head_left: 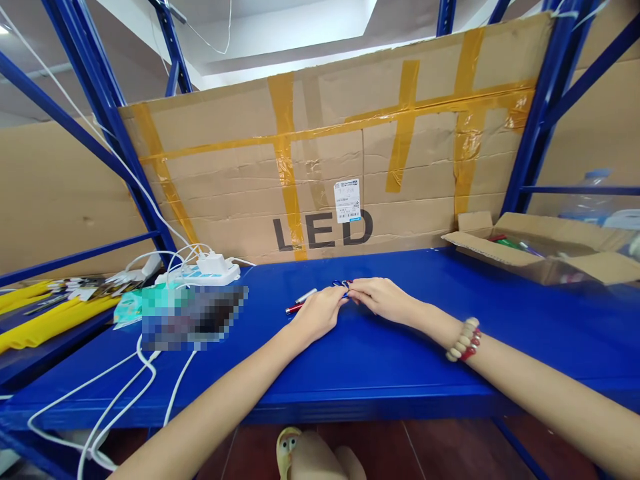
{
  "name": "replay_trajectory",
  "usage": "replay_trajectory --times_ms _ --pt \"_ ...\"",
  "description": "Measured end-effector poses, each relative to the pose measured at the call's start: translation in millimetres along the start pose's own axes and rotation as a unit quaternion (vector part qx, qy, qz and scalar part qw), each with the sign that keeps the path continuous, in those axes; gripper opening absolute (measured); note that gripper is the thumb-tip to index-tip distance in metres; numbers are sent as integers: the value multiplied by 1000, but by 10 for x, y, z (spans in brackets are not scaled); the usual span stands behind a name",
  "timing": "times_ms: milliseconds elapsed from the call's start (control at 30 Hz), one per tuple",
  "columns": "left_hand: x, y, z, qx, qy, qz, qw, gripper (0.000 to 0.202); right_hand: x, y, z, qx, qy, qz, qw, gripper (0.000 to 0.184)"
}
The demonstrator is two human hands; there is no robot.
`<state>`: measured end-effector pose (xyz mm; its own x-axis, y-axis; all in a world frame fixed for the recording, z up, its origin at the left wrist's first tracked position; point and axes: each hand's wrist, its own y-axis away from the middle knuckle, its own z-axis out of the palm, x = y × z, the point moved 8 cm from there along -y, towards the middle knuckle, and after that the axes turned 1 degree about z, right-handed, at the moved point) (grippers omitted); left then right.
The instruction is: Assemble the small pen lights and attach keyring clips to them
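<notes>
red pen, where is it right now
In the head view, the red pen shows just left of the left hand, near the middle of the blue shelf, beside a slim white item.

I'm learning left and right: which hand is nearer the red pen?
Left. The left hand is just beside the red pen; the right hand is farther away, beyond the left one.

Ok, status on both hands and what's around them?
Left hand and right hand close together. Small dark item there, mostly hidden. Red pen-like item beside left hand. Open cardboard box off right.
</notes>
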<state>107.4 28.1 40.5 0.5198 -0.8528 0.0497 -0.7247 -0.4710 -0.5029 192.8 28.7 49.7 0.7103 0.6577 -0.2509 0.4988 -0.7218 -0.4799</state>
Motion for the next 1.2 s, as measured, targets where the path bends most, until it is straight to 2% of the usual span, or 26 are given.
replay_trajectory --times_ms 100,200,367,533,633,733,833,900,967,1067,1200 --pt "10 8 -12 14 -3 15 1000 20 77 3 59 -28 -66 69 995 40" --pt "27 16 -22 20 -19 28 999 19 110 15 156 -79 -190 133 969 46" --pt "43 19 -63 32 -31 15 999 20 16 -13 191 -102 -365 153 913 55" --pt "9 7 -60 22 -20 -26 999 22 18 -34 214 -82 -428 159 886 55" --pt "-8 -8 -38 14 -30 -30 999 20 85 -29 253 -81 -396 174 898 55" --pt "-56 -23 -18 9 -11 -49 999 20 158 -31 181 -55 -293 176 938 54" --pt "-98 -36 -14 13 51 -67 996 21 221 -29 -47 28 -121 178 976 50" --pt "-107 -45 -21 20 96 -66 993 21 215 -17 -224 105 -44 166 980 42" --pt "-133 -47 -37 32 117 -72 990 21 164 -19 -308 142 -29 127 981 37" --pt "-159 -47 -44 36 127 -76 988 21 94 -35 -305 139 -46 62 987 34" --pt "-118 -55 -32 19 138 -51 989 22 76 -26 -325 140 -34 20 989 32"
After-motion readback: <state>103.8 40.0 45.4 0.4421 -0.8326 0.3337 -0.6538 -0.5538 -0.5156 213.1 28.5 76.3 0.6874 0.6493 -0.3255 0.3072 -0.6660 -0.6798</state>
